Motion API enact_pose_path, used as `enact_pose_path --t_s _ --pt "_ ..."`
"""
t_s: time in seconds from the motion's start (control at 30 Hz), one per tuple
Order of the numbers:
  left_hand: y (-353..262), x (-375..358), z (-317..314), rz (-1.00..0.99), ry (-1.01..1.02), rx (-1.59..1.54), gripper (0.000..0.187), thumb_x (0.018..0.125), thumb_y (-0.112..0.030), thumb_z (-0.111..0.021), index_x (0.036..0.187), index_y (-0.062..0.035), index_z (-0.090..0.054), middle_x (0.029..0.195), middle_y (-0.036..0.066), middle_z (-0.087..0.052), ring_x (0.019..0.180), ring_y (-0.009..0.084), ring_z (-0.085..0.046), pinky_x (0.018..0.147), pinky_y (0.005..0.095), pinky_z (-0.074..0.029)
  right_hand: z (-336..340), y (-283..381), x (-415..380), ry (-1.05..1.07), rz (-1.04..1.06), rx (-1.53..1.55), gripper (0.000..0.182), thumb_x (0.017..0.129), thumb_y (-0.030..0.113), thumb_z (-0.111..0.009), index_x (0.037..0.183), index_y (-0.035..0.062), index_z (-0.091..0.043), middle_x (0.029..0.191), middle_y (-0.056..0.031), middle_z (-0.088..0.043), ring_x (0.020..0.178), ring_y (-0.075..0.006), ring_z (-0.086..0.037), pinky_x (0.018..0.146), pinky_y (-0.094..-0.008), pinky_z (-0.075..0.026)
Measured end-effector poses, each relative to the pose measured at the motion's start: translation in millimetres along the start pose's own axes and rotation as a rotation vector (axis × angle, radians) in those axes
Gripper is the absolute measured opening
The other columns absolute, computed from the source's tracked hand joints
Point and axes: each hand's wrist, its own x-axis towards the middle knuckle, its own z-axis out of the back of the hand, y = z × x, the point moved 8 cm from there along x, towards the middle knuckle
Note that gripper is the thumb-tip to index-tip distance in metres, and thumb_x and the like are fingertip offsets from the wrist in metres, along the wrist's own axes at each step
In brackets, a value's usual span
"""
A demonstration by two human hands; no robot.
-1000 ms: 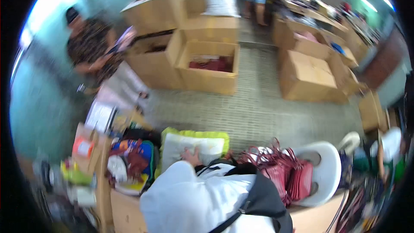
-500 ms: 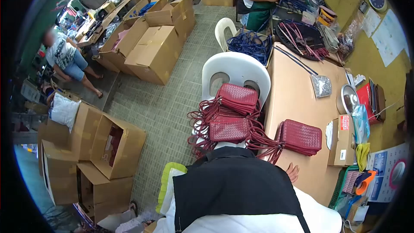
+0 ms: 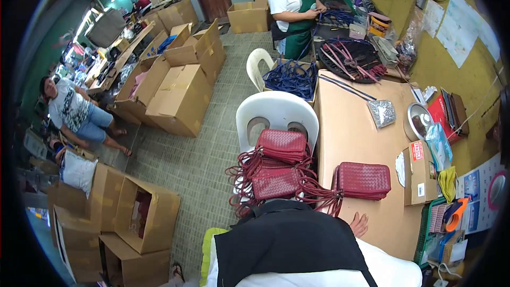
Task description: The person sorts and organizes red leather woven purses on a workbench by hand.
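Observation:
My right hand (image 3: 359, 225) rests on the tan tabletop (image 3: 348, 127) with its fingers spread, holding nothing. Just beyond it lies a stack of dark red woven bags (image 3: 364, 179), whose cord straps (image 3: 324, 196) trail off the left side. More red woven bags (image 3: 282, 143) are piled with tangled straps on the white plastic chair (image 3: 276, 105) in front of me. The black garment on my torso covers the lower middle of the view. My left hand does not show.
A person in a green apron (image 3: 300, 32) handles dark strips at the far table. Another person (image 3: 79, 109) stands at left near cardboard boxes (image 3: 178, 103). Open boxes (image 3: 149, 207) stand lower left. A small carton (image 3: 421, 172) and a bead bag (image 3: 382, 112) sit on the table.
The view has tilted up, so the scene sits lower and more of the back room shows. The person at left has turned the head this way. My right hand stays on the table.

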Motion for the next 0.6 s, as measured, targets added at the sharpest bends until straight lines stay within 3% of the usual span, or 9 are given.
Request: enact_pose_path --t_s 0.6 --pt "-53.4 40.3 69.8 -0.136 -0.018 0.058 0.060 0.080 -0.043 -0.066 0.128 -0.0209 -0.036 0.120 0.026 -0.033 0.106 0.0421 -0.037 0.089 0.0543 -0.034 15.9 10.5 -3.1 0.058 0.026 0.052 0.072 0.075 0.028 -0.065 0.138 0.0024 -0.038 0.148 -0.0244 -0.026 0.142 -0.0401 -0.015 0.112 -0.0589 -0.012"
